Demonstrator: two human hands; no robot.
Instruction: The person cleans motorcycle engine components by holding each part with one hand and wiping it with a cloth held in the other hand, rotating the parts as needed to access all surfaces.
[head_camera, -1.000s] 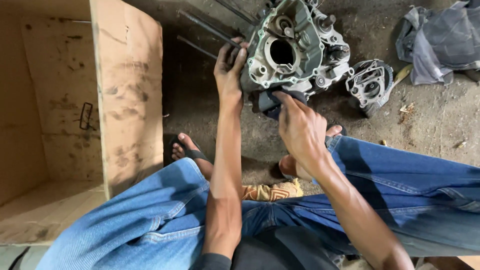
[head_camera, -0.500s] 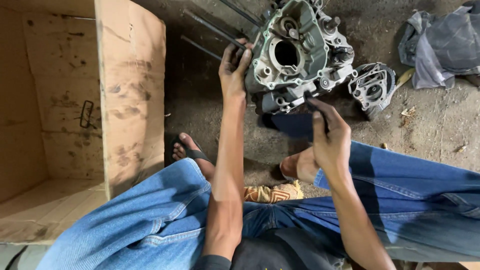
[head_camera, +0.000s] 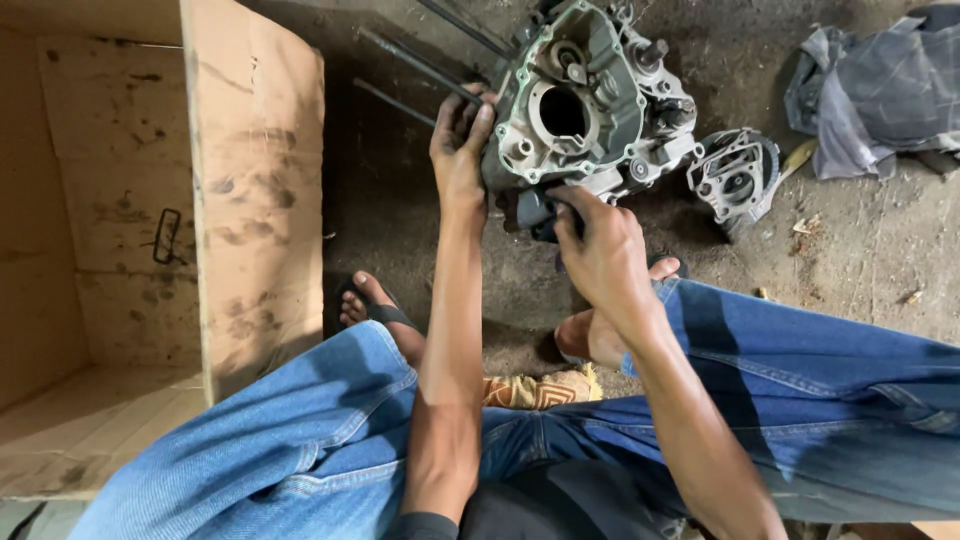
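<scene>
Left hand (head_camera: 458, 150) grips the left edge of the grey cast-metal engine casing (head_camera: 585, 100) lying on the dirt floor; right hand (head_camera: 600, 250) closes its grip on the casing's lower edge. Left of the casing stands an open, stained brown cardboard box (head_camera: 255, 190); a smaller grey metal cover (head_camera: 738, 178) lies right.

I see both forearms bare to the elbow. The left hand (head_camera: 460, 150) and right hand (head_camera: 600, 250) are ungloved and carry dark grime. A dark upper garment shows at the bottom edge. Legs are in blue denim jeans with visible seams. Feet wear dark-strapped sandals.
</scene>
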